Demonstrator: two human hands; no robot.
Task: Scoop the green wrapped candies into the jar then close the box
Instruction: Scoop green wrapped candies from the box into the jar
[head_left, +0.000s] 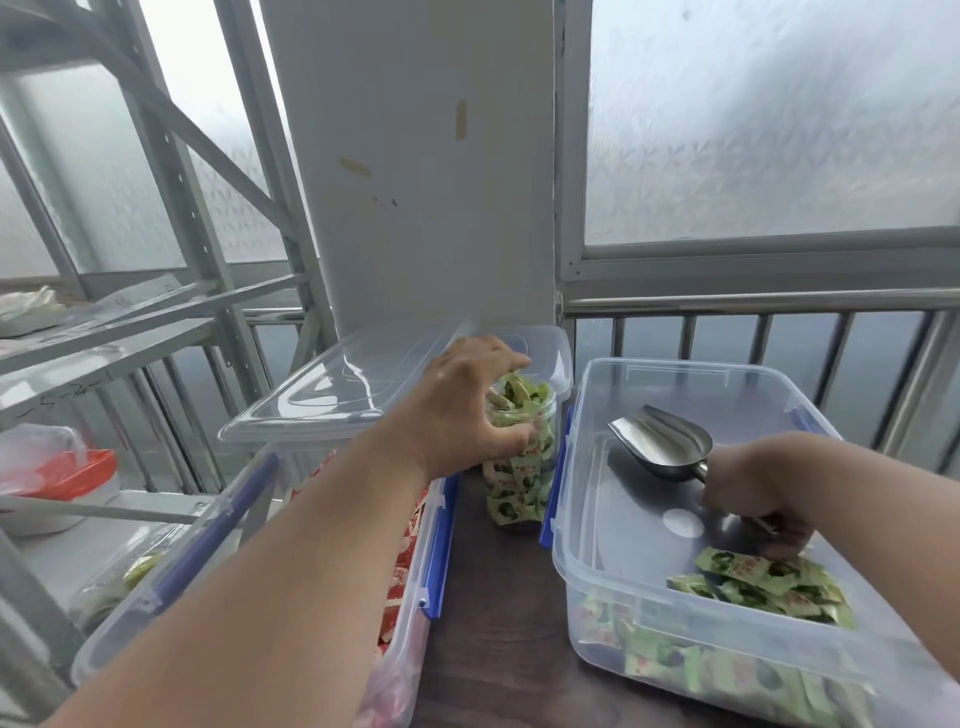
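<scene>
Candies sit low in the right box, where the right hand grasps the empty scoop; the left hand grips the nearly full jar, so scooping seems about over, lidding next.

Jar on desk, between two boxes: candy box right, holding scoop and candies; second box left, lid resting across its far end

Candy-filled jar upright beside open box of green candies
</scene>
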